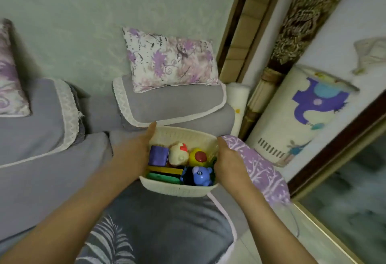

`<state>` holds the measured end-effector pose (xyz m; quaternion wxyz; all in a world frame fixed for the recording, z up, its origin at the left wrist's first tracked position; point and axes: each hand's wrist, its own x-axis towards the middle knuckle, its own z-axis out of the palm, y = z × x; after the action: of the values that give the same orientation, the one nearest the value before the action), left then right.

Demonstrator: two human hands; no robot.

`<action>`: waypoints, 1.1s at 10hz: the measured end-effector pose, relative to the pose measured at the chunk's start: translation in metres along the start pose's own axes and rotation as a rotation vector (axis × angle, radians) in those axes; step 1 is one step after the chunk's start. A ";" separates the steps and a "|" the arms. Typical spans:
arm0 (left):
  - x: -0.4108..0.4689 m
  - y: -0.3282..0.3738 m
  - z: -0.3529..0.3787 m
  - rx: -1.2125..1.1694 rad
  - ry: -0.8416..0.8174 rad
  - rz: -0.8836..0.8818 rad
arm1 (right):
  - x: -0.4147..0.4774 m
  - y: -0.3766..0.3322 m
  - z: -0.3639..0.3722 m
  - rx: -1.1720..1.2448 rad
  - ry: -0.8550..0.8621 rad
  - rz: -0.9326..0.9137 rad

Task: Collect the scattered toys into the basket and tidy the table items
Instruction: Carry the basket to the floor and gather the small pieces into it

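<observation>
a grey sofa (pixel 52 159) with lace-trimmed covers fills the left and middle, and a purple floral pillow (pixel 171 61) leans against the wall at its back edge. a rolled play mat (pixel 302 113) with a purple elephant print stands just beside the sofa's right end. a cream woven basket (pixel 179 190) is held above the sofa seat near its right edge, in front of the pillow. the left hand (pixel 133 153) is clamped on the basket's left wall, and the right hand (pixel 227 159) grips its right wall, with the two hands apart on opposite sides. inside the basket lie a purple cube (pixel 158 156) at the left, a white round toy (pixel 178 154) with red marks in the middle, a yellow ball-shaped toy (pixel 198 157) with a red spot at the right, a blue animal figure (pixel 201 176) at the near right, and flat yellow and green pieces (pixel 165 175) at the near left.
</observation>
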<state>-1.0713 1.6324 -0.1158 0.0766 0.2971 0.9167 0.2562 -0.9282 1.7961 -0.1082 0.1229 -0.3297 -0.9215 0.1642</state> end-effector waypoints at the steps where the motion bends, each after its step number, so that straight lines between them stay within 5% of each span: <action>1: -0.013 -0.006 0.008 -0.387 0.076 -0.062 | -0.048 -0.013 -0.012 -0.030 0.016 0.112; 3: -0.070 -0.047 -0.010 -0.106 -0.090 0.312 | -0.135 -0.048 -0.010 -0.068 0.114 0.195; 6: -0.186 -0.098 -0.073 0.084 -0.183 0.349 | -0.264 -0.116 -0.001 -0.060 0.143 0.342; 11: -0.367 -0.184 -0.134 0.030 -0.198 0.501 | -0.495 -0.229 0.006 -0.009 0.260 0.390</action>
<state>-0.9051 1.2337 -0.1005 0.0956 0.5393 0.8063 0.2232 -0.6884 1.3071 -0.0844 0.2053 -0.5205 -0.8174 0.1369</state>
